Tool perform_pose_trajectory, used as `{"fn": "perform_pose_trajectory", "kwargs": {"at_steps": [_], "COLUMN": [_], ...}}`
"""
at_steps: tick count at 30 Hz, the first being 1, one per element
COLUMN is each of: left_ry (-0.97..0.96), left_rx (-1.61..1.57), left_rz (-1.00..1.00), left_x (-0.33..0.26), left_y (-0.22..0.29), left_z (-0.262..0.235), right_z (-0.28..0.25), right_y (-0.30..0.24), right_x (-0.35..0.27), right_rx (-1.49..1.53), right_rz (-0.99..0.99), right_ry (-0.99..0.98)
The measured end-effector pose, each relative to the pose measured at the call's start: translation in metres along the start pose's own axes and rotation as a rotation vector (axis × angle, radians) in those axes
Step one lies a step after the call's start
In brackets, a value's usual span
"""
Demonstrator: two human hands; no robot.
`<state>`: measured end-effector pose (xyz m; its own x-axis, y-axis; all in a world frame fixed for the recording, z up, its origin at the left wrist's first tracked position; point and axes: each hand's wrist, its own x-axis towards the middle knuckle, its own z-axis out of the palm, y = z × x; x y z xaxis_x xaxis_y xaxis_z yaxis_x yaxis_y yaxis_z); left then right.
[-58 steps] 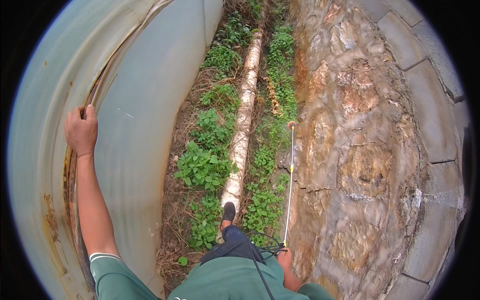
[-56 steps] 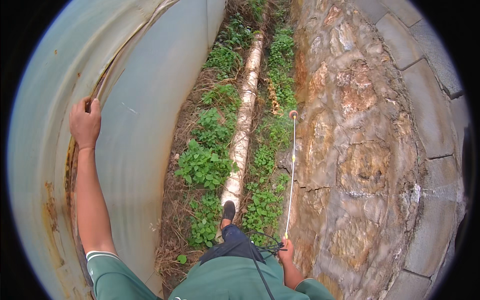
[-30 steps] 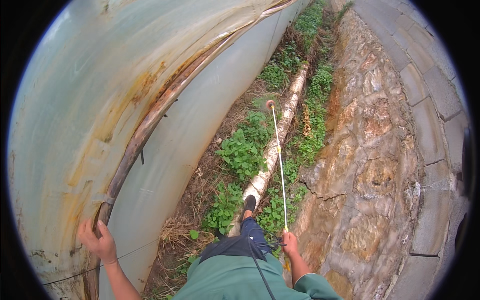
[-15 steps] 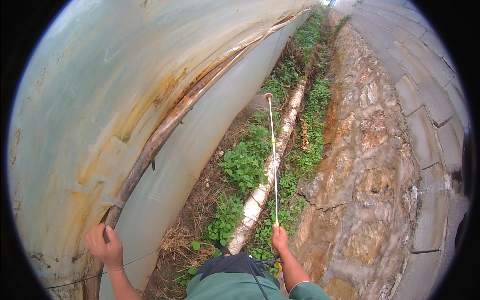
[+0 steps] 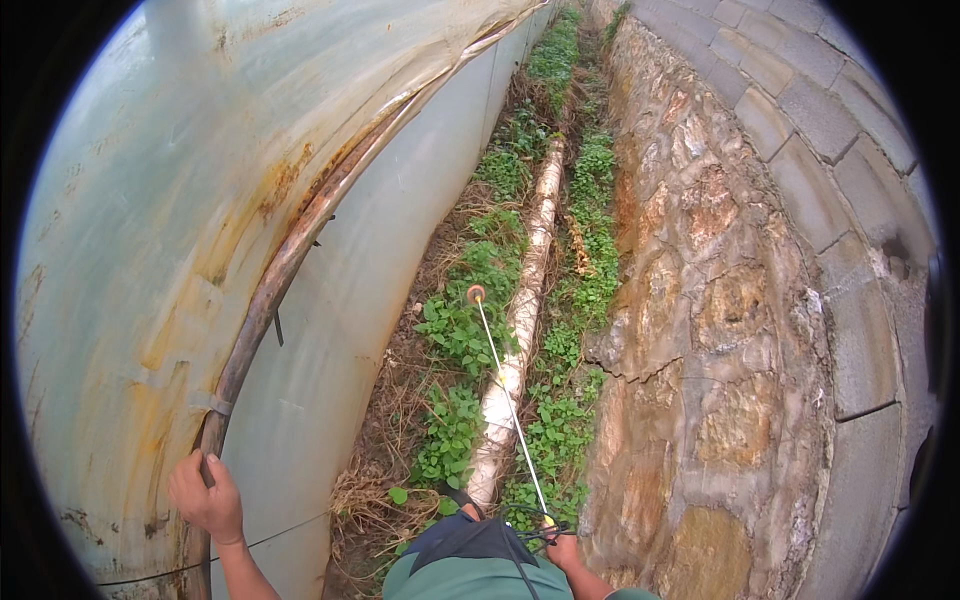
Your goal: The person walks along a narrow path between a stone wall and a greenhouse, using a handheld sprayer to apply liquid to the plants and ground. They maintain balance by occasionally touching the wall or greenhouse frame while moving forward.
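Low at the left, my left hand [image 5: 207, 497] is closed round a curved brown pole [image 5: 265, 297] that runs along a plastic sheet wall [image 5: 120, 260]. My right hand [image 5: 565, 552], near the lower edge, grips the handle end of a spray wand [image 5: 515, 420]. The wand is long, thin and white with yellow fittings. It slants up and left across a pale log [image 5: 522, 312], and its round orange-red nozzle head [image 5: 476, 294] is over green plants [image 5: 455, 335]. Black tubing [image 5: 540, 528] loops beside my right hand and partly hides it.
A rough stone wall [image 5: 725, 310] topped by grey blocks [image 5: 862, 320] lines the right side. Between it and the plastic sheeting runs a narrow weedy strip, with the log lengthwise in it. Dry grass [image 5: 365, 505] lies near my feet, and a thin dark cord [image 5: 270, 537] crosses at lower left.
The wand's nozzle has swung down and left, from above the log's far part to the nearer plants. My right hand has drawn lower; my left hand stays on the pole.
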<state>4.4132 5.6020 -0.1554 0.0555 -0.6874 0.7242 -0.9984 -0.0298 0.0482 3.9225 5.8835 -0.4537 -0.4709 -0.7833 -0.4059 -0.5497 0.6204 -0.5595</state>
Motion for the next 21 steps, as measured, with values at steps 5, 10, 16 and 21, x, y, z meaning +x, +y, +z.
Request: {"fn": "perform_pose_trajectory", "kwargs": {"at_steps": [5, 10, 16, 21], "left_ry": [0.059, 0.077, 0.077, 0.09], "left_rx": [0.001, -0.029, -0.081, -0.079], "left_rz": [0.05, 0.075, 0.061, 0.066], "left_x": [0.0, -0.001, -0.002, -0.002], "left_y": [0.0, -0.001, -0.003, -0.004], "left_z": [-0.001, -0.002, -0.001, -0.002], "right_z": [0.018, 0.025, 0.052, 0.05], "right_y": [-0.023, -0.019, 0.034, 0.064], "right_x": [0.047, 0.022, -0.085, -0.106], "right_rx": [0.175, 0.28, 0.226, 0.295], "right_rz": [0.049, 0.055, 0.262, 0.134], "right_ry": [0.162, 0.179, 0.163, 0.195]}}
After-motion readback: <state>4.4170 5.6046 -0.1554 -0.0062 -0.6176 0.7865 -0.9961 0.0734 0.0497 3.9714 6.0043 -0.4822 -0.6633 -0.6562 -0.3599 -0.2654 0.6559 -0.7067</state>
